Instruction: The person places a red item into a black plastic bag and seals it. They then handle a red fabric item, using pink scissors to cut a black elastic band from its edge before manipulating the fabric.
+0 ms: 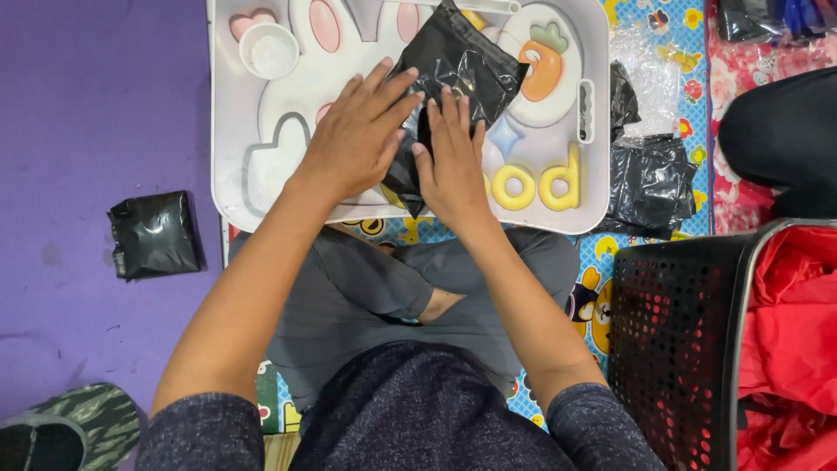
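White plastic lap tray [228, 122] with raised rabbit and carrot shapes, a black plastic bag [458, 65] lying on it, purple floor mat [87, 105] bearing a folded black packet [155, 234], cartoon-print mat [663, 35] with more black bags [649, 179], black perforated basket [671, 340]

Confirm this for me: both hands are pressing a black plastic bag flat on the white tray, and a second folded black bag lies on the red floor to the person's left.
One detail is wrong: the head view shows the floor under the folded black bag is purple, not red. The rest holds: the left hand and right hand press the black plastic bag onto the white tray.
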